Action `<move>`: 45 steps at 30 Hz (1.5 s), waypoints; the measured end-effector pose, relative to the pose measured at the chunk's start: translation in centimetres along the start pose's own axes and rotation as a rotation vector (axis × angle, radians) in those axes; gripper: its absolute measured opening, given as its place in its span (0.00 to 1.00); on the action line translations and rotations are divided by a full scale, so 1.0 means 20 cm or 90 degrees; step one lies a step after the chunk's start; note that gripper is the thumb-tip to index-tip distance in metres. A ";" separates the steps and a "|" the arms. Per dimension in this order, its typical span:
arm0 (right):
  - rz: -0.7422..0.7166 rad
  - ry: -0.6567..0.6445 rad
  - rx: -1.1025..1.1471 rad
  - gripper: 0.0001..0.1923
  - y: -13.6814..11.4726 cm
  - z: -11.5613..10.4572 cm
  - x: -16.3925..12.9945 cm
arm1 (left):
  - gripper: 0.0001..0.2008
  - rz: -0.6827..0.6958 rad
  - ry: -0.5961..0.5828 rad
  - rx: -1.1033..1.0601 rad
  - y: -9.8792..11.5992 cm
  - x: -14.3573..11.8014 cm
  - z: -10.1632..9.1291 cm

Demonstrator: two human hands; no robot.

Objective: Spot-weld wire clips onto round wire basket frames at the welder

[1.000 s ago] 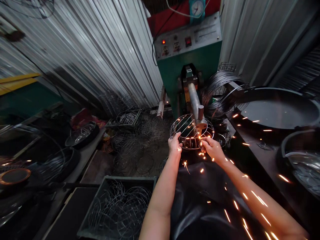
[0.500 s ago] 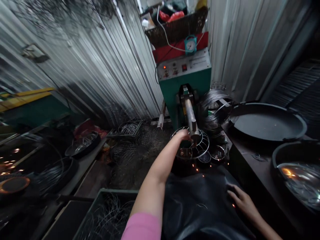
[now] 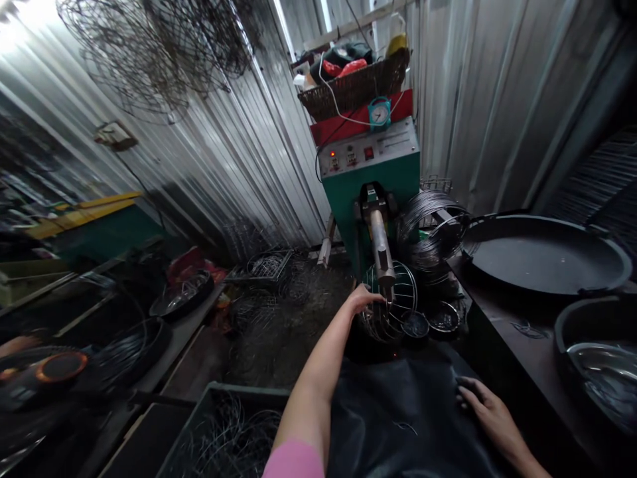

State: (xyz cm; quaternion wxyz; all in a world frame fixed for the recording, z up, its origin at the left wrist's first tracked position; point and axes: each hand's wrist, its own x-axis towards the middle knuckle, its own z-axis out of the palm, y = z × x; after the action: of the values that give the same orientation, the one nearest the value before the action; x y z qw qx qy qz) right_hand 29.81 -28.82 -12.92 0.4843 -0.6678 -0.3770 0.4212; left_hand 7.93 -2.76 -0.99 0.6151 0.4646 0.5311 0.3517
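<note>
My left hand [image 3: 365,299] reaches forward, its fingers closed on a round wire basket [image 3: 411,282]. The basket is tilted around the lower end of a spot welder's metal arm [image 3: 382,249]. Some of its wires are hidden behind the arm and my fingers. My right hand [image 3: 482,406] rests on the right side of the black apron [image 3: 388,392], fingers loosely bent and thumb apart, with nothing visible in it. A thin bent wire [image 3: 405,427] lies on the apron. Below the basket are two small round dishes, a dark one [image 3: 415,324] and a rimmed one [image 3: 442,317].
The green machine [image 3: 371,166] stands against a corrugated wall. Wire coils [image 3: 432,219] hang to its right. A wide black pan [image 3: 537,262] and a deeper pan [image 3: 562,332] sit on the right bench. A crate [image 3: 213,392] of wire scraps is at lower left.
The basket has tipped to a steeper angle, and my left hand has turned with it. Most of the flying sparks are gone. The view has shifted slightly; my right hand stays on the apron.
</note>
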 end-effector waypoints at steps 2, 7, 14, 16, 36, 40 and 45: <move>-0.009 0.004 -0.010 0.24 0.00 0.00 -0.01 | 0.31 -0.049 -0.037 0.035 -0.06 -0.01 -0.01; 0.007 0.016 0.002 0.24 -0.02 -0.01 0.00 | 0.38 -0.013 -0.005 -0.018 -0.24 -0.04 -0.08; -0.079 0.018 0.023 0.27 -0.45 0.12 0.23 | 0.38 0.004 -0.050 -0.144 -0.47 -0.10 -0.02; -0.116 -0.023 0.012 0.27 -0.60 0.18 0.30 | 0.39 0.019 -0.050 -0.162 -0.51 -0.12 0.02; -0.137 -0.132 -0.060 0.21 -0.77 0.35 0.36 | 0.39 0.084 -0.026 -0.252 -0.61 -0.13 0.07; -0.141 -0.143 -0.062 0.19 -0.77 0.35 0.35 | 0.35 0.095 -0.071 -0.244 -0.62 -0.14 0.07; -0.145 -0.153 -0.069 0.20 -0.78 0.35 0.31 | 0.34 0.067 -0.086 -0.230 -0.62 -0.16 0.09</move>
State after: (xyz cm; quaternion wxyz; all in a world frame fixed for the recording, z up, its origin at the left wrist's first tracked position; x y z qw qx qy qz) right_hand 24.14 -16.97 -0.41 0.4434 -0.5907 -0.5276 0.4197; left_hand 8.24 -10.10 -11.53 0.7033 0.3964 0.3923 0.4408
